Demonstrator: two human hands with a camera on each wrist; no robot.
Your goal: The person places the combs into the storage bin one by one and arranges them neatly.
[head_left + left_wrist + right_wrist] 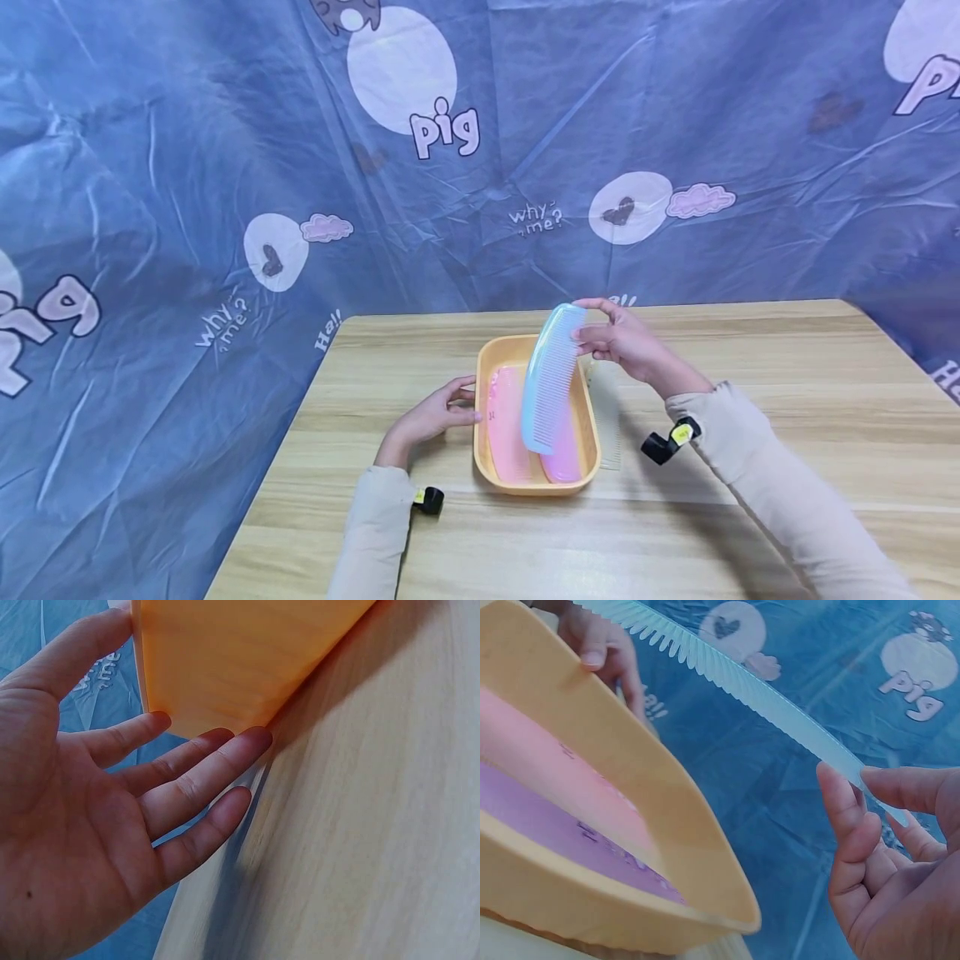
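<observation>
A light blue comb [551, 379] is tilted above the yellow-orange tray [486, 475], its teeth facing right. My right hand [622, 342] pinches its upper end between thumb and fingers, also plain in the right wrist view. In the tray lie a pink comb [508, 425] at left and a purple comb [564, 458] at right, partly hidden by the blue one. At the tray's left side, my left hand [438, 414] holds the wall, thumb at the rim [140, 667] and fingertips against the outside.
A clear comb [611, 425] lies on the wooden table [787, 375] just right of the tray, partly covered in view. Behind the table hangs a blue patterned cloth [525, 250], which also runs down the left side.
</observation>
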